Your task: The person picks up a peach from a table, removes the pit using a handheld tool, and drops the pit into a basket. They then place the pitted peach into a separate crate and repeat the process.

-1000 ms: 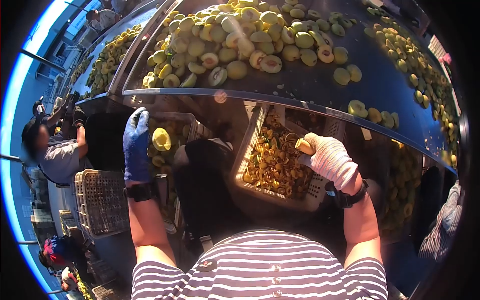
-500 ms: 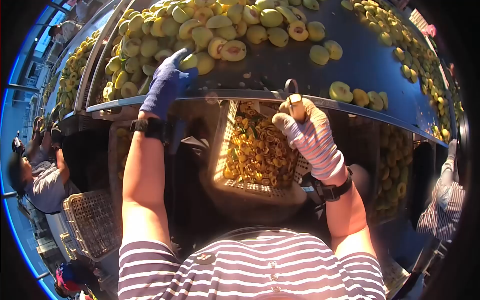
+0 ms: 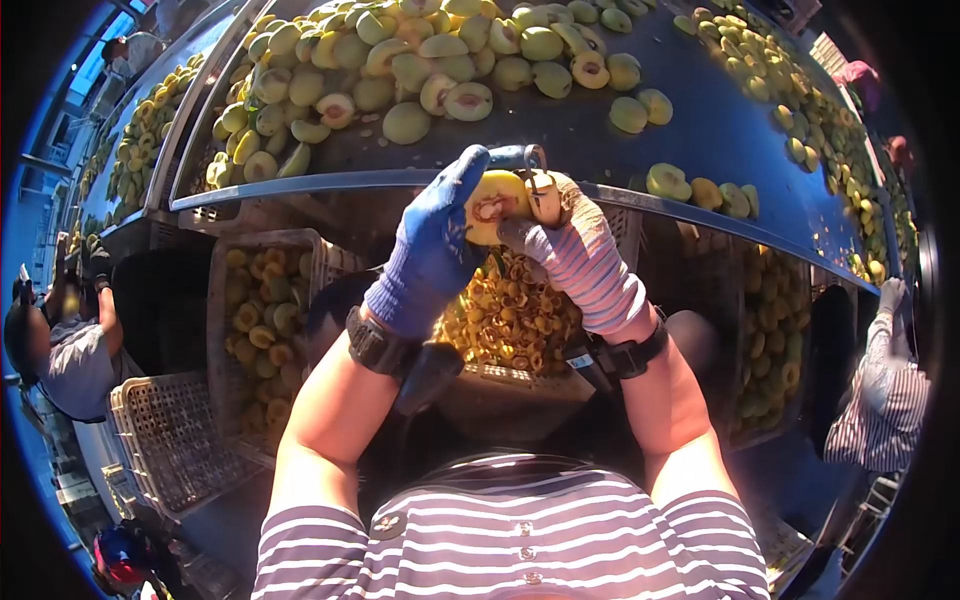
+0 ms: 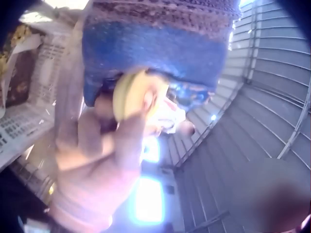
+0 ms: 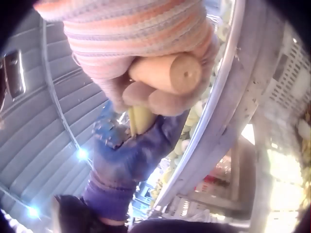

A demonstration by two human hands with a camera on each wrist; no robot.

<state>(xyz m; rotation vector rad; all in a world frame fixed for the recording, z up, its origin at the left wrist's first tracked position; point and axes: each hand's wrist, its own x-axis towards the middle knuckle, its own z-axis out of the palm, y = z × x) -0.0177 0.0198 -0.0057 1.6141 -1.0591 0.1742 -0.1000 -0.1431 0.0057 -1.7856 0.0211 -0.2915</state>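
The left hand (image 3: 432, 240), in a blue glove, grips a halved yellow-green fruit (image 3: 492, 207) whose cut face with a reddish centre faces up. In a striped glove, the right hand (image 3: 585, 255) holds a tool by its wooden handle (image 3: 543, 197); a curved metal loop shows at the tool's top. Both hands meet at the fruit, in front of the table's metal edge. The right wrist view shows the round end of the handle (image 5: 185, 74) under curled fingers, with the fruit (image 5: 142, 119) between the two gloves.
Halved fruits (image 3: 408, 122) are heaped on the metal table (image 3: 560, 130). Below the hands stands a crate of curled scraps (image 3: 510, 320). Crates of fruit flank it, the left one (image 3: 265, 340) beside an empty crate (image 3: 180, 440). People work at both sides.
The left hand has moved from the left crate to the heap, then back to the centre with a fruit half. The right hand has risen and moved left with the tool, to meet it.
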